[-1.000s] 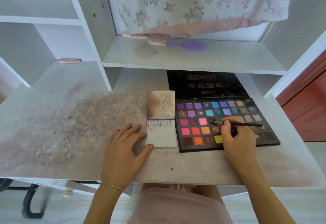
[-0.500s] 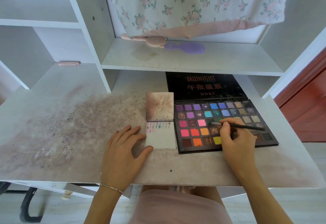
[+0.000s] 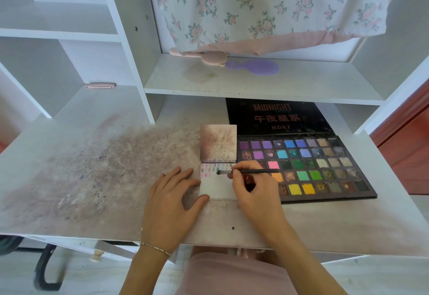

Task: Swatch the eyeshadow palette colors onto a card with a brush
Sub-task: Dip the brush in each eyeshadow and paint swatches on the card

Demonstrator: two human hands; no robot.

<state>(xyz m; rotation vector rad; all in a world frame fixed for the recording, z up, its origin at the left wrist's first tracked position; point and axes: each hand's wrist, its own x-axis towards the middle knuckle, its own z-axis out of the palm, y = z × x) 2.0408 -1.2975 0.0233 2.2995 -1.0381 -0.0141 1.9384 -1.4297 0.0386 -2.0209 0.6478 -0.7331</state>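
Observation:
A large black eyeshadow palette [image 3: 325, 169] lies open on the desk, its lid flat behind it, with several rows of coloured pans. Left of it lies a small white card [image 3: 217, 186] with small pink and teal swatches along its top, hinged to a stained upper flap [image 3: 218, 142]. My right hand [image 3: 255, 190] pinches a thin black brush [image 3: 246, 172]; its tip touches the card's top row. My left hand [image 3: 171, 197] lies flat on the desk, its thumb pressing the card's lower left corner.
The desk top [image 3: 92, 167] is stained with pinkish-brown powder at left. A shelf [image 3: 255, 83] above holds a pink hairbrush [image 3: 202, 56] and a purple one [image 3: 255, 67]. Floral fabric [image 3: 267, 6] hangs behind. A pink clip [image 3: 99, 85] lies far left.
My right hand has carried the brush leftward from the palette's middle pans to the card's top row. My left hand has stayed in place on the desk.

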